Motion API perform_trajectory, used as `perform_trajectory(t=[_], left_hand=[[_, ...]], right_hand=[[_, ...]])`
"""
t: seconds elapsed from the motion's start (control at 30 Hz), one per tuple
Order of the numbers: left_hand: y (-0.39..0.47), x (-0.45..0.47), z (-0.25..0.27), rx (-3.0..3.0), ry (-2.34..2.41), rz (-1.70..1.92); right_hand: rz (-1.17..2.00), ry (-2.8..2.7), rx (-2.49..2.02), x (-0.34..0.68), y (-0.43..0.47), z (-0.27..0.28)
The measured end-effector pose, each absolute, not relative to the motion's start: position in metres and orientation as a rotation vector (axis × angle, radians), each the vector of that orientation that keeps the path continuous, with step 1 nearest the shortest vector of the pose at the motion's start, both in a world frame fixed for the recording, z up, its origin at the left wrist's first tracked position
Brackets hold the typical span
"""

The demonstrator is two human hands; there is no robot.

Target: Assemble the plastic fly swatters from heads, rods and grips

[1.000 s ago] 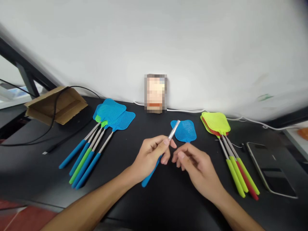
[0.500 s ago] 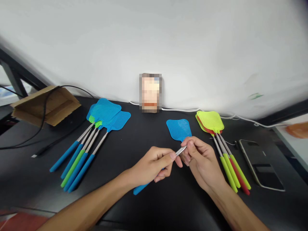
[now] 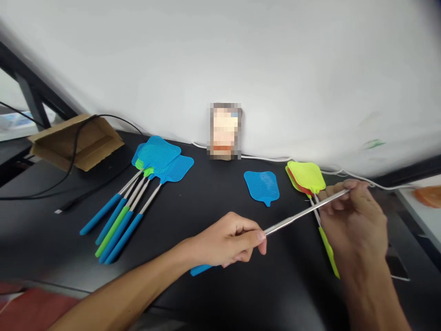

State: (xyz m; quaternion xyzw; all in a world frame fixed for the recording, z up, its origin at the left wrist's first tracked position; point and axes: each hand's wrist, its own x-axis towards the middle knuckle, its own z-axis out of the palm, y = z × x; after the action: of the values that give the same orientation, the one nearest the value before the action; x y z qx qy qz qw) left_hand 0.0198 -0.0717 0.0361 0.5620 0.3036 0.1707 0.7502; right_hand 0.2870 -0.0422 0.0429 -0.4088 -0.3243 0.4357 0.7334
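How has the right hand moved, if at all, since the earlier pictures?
Yes: the right hand has moved rightward, away from the lone blue swatter head.

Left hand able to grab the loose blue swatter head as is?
Probably not without letting go: the left hand is wrapped around the blue handle. The blue swatter head itself lies uncovered beyond the hand.

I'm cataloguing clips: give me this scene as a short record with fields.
Left hand: closed around blue-handled metal rod
Right hand: pinching the rod's far end
Loose piece: blue swatter head on black table, apart from the rod
Left side: blue and green swatters, cardboard box
Right side: yellow-green and red swatters, partly behind right hand
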Motion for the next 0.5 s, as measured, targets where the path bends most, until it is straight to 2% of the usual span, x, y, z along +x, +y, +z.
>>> perform_trajectory(t=[0.1, 0.2, 0.27, 0.37, 0.5], left_hand=[[-0.073, 0.020, 0.031, 1.164, 0.676, 0.433], [-0.072, 0.021, 0.025, 1.127, 0.674, 0.540], [-0.071, 0.022, 0.021, 1.153, 0.667, 0.578], [-0.069, 0.022, 0.019, 1.150, 0.658, 0.579], [-0.067, 0.021, 0.021, 1.168, 0.673, 0.459]], right_hand=[[1.004, -0.803, -0.958, 0.248, -0.057, 0.034], [1.291, -0.977, -1.067, 0.204, -0.078, 0.022], [1.350, -0.980, -1.057, 0.186, -0.088, 0.017], [1.350, -0.931, -1.049, 0.187, -0.086, 0.016], [1.186, -0.686, -1.014, 0.248, -0.058, 0.027]])
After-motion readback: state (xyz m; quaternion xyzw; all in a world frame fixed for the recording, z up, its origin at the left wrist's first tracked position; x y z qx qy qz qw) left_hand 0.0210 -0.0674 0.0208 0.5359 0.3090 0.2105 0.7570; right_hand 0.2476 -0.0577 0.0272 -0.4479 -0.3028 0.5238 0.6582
